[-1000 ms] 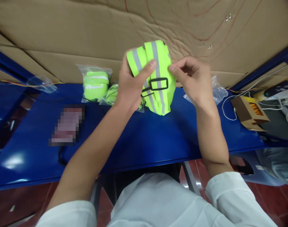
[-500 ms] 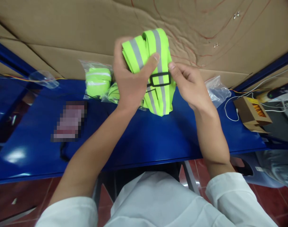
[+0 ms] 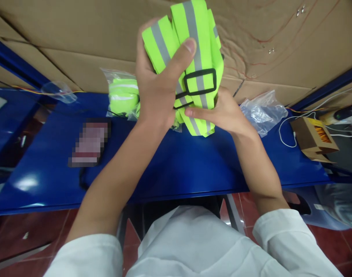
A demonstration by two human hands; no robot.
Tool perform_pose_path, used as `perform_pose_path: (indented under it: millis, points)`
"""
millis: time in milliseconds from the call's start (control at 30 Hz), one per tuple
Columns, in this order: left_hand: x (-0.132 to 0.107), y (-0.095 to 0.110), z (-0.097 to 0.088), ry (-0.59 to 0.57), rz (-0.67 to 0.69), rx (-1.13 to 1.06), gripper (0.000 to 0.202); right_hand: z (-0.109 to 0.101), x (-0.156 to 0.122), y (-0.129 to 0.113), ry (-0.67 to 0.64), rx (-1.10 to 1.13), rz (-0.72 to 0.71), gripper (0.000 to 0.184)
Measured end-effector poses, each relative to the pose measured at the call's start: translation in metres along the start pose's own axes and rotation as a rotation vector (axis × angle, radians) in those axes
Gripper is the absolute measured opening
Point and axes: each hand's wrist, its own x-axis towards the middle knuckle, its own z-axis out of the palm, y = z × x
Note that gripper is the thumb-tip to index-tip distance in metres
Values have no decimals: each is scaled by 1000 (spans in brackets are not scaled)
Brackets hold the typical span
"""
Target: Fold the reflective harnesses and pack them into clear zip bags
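A folded bundle of neon-yellow reflective strap with grey stripes is held up over the table. On its front shows a black rectangular buckle. My left hand grips the bundle from the left, thumb pressed across its front and fingers behind it. My right hand holds the lower right part, its thumb lying on the front below the buckle; the other fingers are hidden behind the strap. Behind my left hand, a clear bag with another folded neon strap lies on the table.
On the blue table lie a pixelated phone-like object, a clear plastic cup on its side and a crumpled clear bag. An open cardboard box and white cable stand at right. A cardboard wall backs the table.
The bundle has come up and nearer in my left hand. My right hand has shifted from the bundle's right edge down to its lower part, thumb now across the front.
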Motion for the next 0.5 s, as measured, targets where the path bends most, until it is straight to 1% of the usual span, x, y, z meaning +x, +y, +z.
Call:
perform_pose_path:
  millis: [33,67,233,300,400,433,500]
  points:
    - [0,-2,-2,-54,25,-15,26,1,1,2,-23,4,-12,59]
    - [1,-5,-3,-72,23,-31,26,1,2,4,-45,12,-26,61]
    - [-1,-6,-6,-88,36,-32,26,-5,4,17,-153,11,-72,56]
    - [-2,-5,-5,-116,-14,10,23,-9,6,22,-172,-43,-81,60]
    - [-3,-4,-5,-153,-115,50,17,-13,9,26,-182,-129,-84,72]
    - [-3,-4,-5,-165,-140,40,16,-15,10,27,-166,-161,-91,73]
    - [-3,-4,-6,-205,-182,17,15,-19,10,27,-80,-229,-117,68]
